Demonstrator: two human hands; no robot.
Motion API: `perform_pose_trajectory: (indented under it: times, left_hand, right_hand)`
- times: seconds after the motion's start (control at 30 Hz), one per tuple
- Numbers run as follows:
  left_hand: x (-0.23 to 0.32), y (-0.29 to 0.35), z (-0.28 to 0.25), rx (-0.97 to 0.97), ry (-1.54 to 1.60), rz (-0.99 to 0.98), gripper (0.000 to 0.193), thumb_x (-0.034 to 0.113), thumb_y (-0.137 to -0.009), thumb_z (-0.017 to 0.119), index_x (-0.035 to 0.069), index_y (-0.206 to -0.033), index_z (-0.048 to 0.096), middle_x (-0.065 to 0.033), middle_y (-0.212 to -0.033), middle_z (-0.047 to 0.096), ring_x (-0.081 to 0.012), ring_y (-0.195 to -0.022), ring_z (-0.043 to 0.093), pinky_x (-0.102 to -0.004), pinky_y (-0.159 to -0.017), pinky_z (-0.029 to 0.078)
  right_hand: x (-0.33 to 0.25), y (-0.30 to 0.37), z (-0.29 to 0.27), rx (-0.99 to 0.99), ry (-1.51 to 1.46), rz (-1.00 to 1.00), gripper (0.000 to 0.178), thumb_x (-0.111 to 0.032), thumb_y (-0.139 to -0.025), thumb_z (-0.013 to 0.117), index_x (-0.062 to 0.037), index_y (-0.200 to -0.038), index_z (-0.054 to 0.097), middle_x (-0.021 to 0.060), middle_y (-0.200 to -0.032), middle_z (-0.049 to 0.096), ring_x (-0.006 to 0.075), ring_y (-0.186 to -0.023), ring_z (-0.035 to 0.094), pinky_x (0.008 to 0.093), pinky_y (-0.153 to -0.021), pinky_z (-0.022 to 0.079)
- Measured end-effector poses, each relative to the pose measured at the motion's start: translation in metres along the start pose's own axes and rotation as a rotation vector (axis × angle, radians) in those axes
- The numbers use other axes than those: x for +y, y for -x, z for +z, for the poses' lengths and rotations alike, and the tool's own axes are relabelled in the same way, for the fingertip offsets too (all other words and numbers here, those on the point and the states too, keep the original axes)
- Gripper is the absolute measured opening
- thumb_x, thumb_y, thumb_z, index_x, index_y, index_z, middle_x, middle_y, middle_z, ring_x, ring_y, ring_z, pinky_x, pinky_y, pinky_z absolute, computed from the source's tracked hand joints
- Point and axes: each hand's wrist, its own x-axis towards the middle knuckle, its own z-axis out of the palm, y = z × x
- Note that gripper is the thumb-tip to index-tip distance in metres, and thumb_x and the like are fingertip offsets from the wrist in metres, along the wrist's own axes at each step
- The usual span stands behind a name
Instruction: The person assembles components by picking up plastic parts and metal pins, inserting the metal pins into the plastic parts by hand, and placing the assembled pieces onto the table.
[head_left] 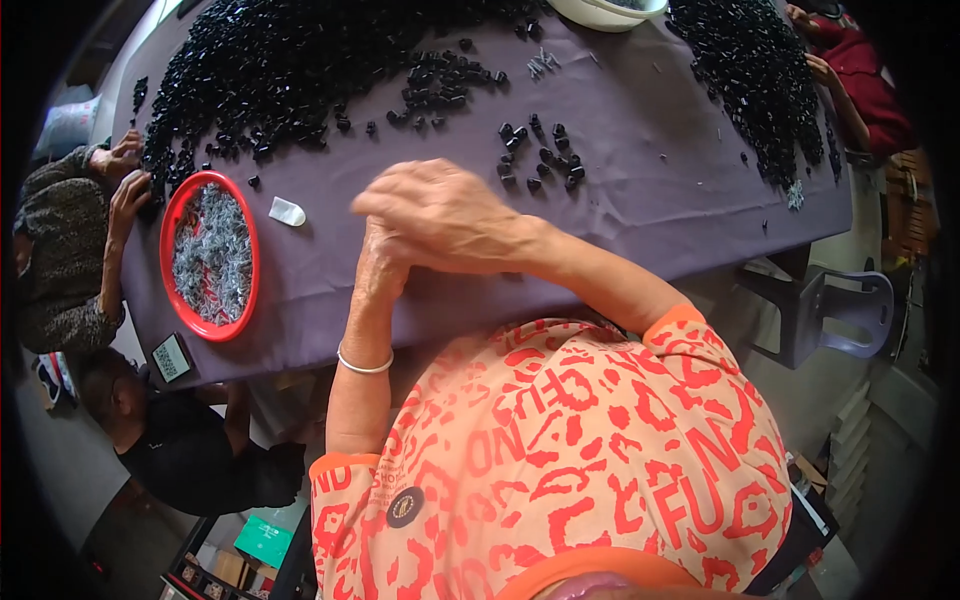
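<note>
My right hand (pixel 440 215) lies across my left hand (pixel 388 245), above the near edge of the table. Its back faces up, and its fingertips point left, a little smeared by motion. Most of the left hand is hidden beneath it, so whether either holds anything does not show. A pale bangle circles my left wrist. Beyond the hands, to the right, sits a loose group of small black pieces (pixel 545 158). On the left stand a small white, round-ended object (pixel 287 211) and a red basin (pixel 254 245) of thin grey pieces.
A large heap of black pieces (pixel 270 70) covers the far left of the purple-grey tablecloth (pixel 620 140); another heap (pixel 750 90) lies far right. A white bowl (pixel 610 18) stands at the back. Other people sit left and right. A grey plastic chair (pixel 850 310) stands at right.
</note>
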Motion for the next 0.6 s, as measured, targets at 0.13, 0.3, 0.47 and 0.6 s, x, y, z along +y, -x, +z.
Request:
perform_pose_trajectory:
  times: [0.13,0.3,0.47,0.6]
  left_hand:
    - [-0.027,0.01,-0.018,0.043,0.075,-0.248,0.044,0.027,-0.089,0.055,0.001,-0.123,0.042,-0.0083,-0.109,0.053,-0.017,-0.101,0.051,-0.0292,-0.082,0.045]
    - [-0.022,0.009,-0.015,-0.021,0.042,-0.179,0.047,0.035,-0.089,0.057,0.003,-0.12,0.043,-0.0102,-0.11,0.051,-0.0191,-0.103,0.05,-0.0323,-0.083,0.045]
    - [-0.034,0.0,-0.007,0.045,-0.309,0.149,0.043,0.026,-0.092,0.054,0.003,-0.125,0.038,-0.0113,-0.12,0.045,-0.0194,-0.112,0.045,-0.0321,-0.093,0.04]
    - [-0.006,0.009,0.018,0.104,0.409,-0.072,0.044,0.019,-0.093,0.052,0.006,-0.132,0.035,-0.011,-0.125,0.044,-0.0224,-0.119,0.044,-0.0344,-0.098,0.039]
  right_hand:
    - [0.008,-0.006,0.031,-0.114,-0.052,0.048,0.046,-0.041,-0.089,0.051,-0.0105,-0.123,0.051,0.0103,-0.117,0.059,0.029,-0.117,0.05,0.041,-0.098,0.039]
    - [0.007,-0.006,0.03,-0.182,-0.117,0.152,0.055,-0.054,-0.089,0.04,-0.0119,-0.123,0.05,0.0157,-0.104,0.063,0.0308,-0.105,0.056,0.0412,-0.093,0.041]
    - [0.009,-0.006,0.034,-0.153,-0.114,0.129,0.058,-0.057,-0.088,0.04,-0.0118,-0.122,0.05,0.016,-0.105,0.062,0.0312,-0.106,0.056,0.0405,-0.095,0.039]
    - [0.018,0.008,0.037,-0.138,-0.132,0.089,0.056,-0.054,-0.087,0.044,-0.0093,-0.12,0.052,0.0187,-0.11,0.06,0.0317,-0.109,0.054,0.0386,-0.1,0.037]
